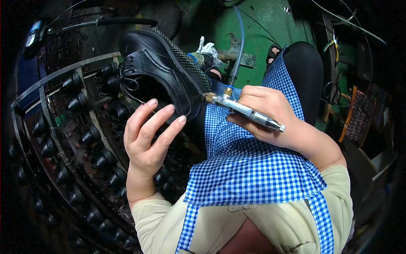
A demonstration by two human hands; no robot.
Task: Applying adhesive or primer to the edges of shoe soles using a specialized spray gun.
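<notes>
A black lace-up leather shoe (pixel 169 70) with a ridged sole is raised in front of me, its opening toward my left hand. What bears it up is hidden. My left hand (pixel 150 137) is beside the shoe's opening with its fingers spread; whether the fingertips touch the leather I cannot tell. In my right hand (pixel 266 108) is a small metal spray gun (pixel 243 109) with brass fittings, its front end at the shoe's heel. A translucent blue hose (pixel 242 42) runs down toward the gun. A blue checked apron (pixel 249 178) covers my lap.
At the left a metal rack (pixel 65 80) bears several rows of dark shoes. Beyond the shoe, a white-and-green work glove (pixel 206 53) lies near a metal plate (pixel 245 60) on the green floor (pixel 270 21). An orange-framed panel (pixel 359 114) stands at the right.
</notes>
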